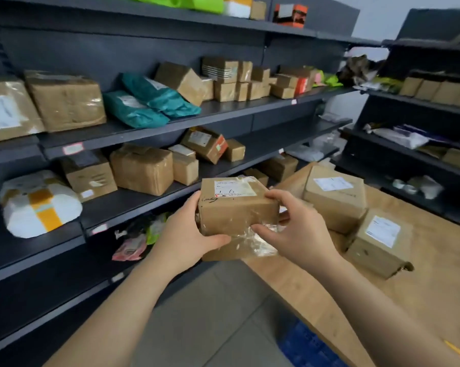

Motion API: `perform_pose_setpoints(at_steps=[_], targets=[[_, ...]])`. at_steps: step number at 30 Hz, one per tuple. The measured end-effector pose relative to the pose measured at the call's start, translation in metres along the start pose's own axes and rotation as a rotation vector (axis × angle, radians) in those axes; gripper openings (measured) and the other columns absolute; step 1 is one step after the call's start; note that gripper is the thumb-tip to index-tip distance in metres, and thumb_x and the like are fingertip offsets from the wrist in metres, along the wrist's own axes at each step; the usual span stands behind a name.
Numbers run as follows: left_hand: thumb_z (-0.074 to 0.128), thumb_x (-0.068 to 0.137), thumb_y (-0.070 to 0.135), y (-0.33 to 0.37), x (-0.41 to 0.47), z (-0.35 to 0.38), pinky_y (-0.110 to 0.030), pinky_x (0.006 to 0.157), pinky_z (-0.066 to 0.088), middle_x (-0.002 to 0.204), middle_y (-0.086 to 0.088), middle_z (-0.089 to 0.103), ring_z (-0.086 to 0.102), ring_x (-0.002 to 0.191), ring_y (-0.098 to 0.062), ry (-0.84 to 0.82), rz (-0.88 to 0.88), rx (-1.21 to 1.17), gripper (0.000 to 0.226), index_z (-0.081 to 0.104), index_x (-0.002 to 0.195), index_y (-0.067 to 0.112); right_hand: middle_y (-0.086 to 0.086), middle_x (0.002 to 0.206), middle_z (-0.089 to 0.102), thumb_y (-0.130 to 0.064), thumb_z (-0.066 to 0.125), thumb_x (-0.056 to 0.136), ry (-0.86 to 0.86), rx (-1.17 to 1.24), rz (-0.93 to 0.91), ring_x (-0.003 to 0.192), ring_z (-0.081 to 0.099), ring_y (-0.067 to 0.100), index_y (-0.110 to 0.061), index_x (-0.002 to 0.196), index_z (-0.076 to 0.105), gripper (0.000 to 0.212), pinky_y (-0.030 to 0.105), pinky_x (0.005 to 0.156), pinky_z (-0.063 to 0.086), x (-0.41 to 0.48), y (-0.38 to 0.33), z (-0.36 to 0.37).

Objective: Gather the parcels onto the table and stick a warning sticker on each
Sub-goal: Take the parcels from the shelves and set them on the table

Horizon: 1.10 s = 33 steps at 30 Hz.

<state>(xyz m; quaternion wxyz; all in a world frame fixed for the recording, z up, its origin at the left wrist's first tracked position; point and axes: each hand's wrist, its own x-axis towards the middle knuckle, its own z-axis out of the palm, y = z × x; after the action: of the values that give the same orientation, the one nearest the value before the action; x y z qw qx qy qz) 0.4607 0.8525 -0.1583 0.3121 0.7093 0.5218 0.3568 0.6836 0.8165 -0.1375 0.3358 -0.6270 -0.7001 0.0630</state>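
Fingers of left hand and right hand curled round a parcel between dark shelves and wooden table

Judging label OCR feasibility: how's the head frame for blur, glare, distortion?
Head view: wide-angle distortion bows the shelves near the borders; tape on the held parcel glints by the right hand; its label print is too soft to read; left hand looks fairly sharp; far parcels softer.

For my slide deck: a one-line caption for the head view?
Taped parcel held by left hand and right hand, between stocked shelves and wooden table.
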Motion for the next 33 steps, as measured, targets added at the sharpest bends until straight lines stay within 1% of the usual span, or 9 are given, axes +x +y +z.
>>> perform_pose_setpoints(at_steps=[3,8,10,14,16,19,24,26,33], targets=[[0.085,0.050,0.053,0.014,0.029,0.040,-0.011,0.072,0.041,0.104,0.041,0.051,0.050,0.097,0.013,-0.147,0.014,-0.042,0.093,0.034,0.128,0.052,-0.023,0.100,0.060,-0.052,0.075,0.068,0.041,-0.079,0.077,0.082,0.061,0.002,-0.043,0.122,0.046,0.062,0.030,0.072,0.056,-0.009,0.033,-0.024],[0.085,0.049,0.057,0.040,0.069,0.104,-0.005,0.059,0.040,0.096,0.049,0.050,0.052,0.091,0.018,-0.378,0.099,-0.073,0.089,0.032,0.120,0.064,-0.016,0.095,0.064,-0.053,0.073,0.069,0.113,-0.210,0.259,0.077,0.060,0.003,-0.037,0.124,0.050,0.061,0.024,0.066,0.052,-0.027,0.081,-0.057],[0.086,0.052,0.051,0.050,0.084,0.128,-0.004,0.061,0.042,0.097,0.047,0.052,0.052,0.092,0.019,-0.473,0.138,-0.078,0.086,0.036,0.120,0.065,-0.017,0.091,0.065,-0.056,0.072,0.069,0.117,-0.264,0.352,0.075,0.061,0.003,-0.038,0.124,0.050,0.062,0.020,0.063,0.048,-0.033,0.096,-0.067],[0.085,0.054,0.054,0.057,0.107,0.176,-0.028,0.088,0.049,0.123,0.016,0.058,0.056,0.108,-0.006,-0.651,0.138,-0.008,0.104,0.035,0.142,0.031,-0.016,0.087,0.066,-0.060,0.069,0.066,0.128,-0.315,0.508,0.073,0.061,0.004,-0.040,0.121,0.050,0.061,0.025,0.063,0.048,-0.046,0.126,-0.076],[0.084,0.057,0.052,0.054,0.114,0.197,-0.029,0.093,0.045,0.135,0.007,0.053,0.053,0.114,-0.011,-0.697,0.127,0.026,0.109,0.029,0.147,0.024,-0.017,0.087,0.064,-0.059,0.069,0.066,0.132,-0.327,0.542,0.071,0.060,0.005,-0.039,0.119,0.051,0.060,0.026,0.061,0.046,-0.052,0.142,-0.072],[0.085,0.060,0.048,0.048,0.119,0.224,-0.024,0.089,0.039,0.141,0.004,0.047,0.049,0.119,-0.012,-0.731,0.111,0.064,0.112,0.024,0.149,0.020,-0.017,0.084,0.057,-0.058,0.071,0.066,0.129,-0.337,0.602,0.074,0.061,0.010,-0.036,0.120,0.053,0.061,0.024,0.062,0.039,-0.061,0.166,-0.060],[0.087,0.059,0.042,0.034,0.128,0.259,-0.034,0.096,0.046,0.131,0.001,0.057,0.057,0.112,-0.016,-0.765,0.073,0.119,0.101,0.037,0.144,0.020,-0.013,0.101,0.065,-0.058,0.070,0.068,0.055,-0.289,0.646,0.077,0.061,0.010,-0.035,0.122,0.051,0.062,0.025,0.065,0.043,-0.066,0.210,-0.040],[0.087,0.060,0.038,0.028,0.127,0.271,-0.029,0.095,0.044,0.133,0.002,0.056,0.056,0.113,-0.015,-0.734,0.041,0.139,0.104,0.033,0.146,0.019,-0.013,0.101,0.064,-0.055,0.071,0.070,0.018,-0.251,0.644,0.076,0.060,0.008,-0.034,0.121,0.051,0.060,0.026,0.066,0.046,-0.068,0.226,-0.033],[0.086,0.064,0.032,0.016,0.131,0.297,-0.027,0.098,0.037,0.140,0.004,0.049,0.048,0.124,-0.017,-0.600,0.034,0.219,0.103,0.028,0.148,0.021,-0.011,0.105,0.058,-0.050,0.075,0.069,-0.034,-0.141,0.623,0.081,0.062,0.010,-0.032,0.125,0.052,0.063,0.031,0.074,0.053,-0.064,0.270,-0.015]])
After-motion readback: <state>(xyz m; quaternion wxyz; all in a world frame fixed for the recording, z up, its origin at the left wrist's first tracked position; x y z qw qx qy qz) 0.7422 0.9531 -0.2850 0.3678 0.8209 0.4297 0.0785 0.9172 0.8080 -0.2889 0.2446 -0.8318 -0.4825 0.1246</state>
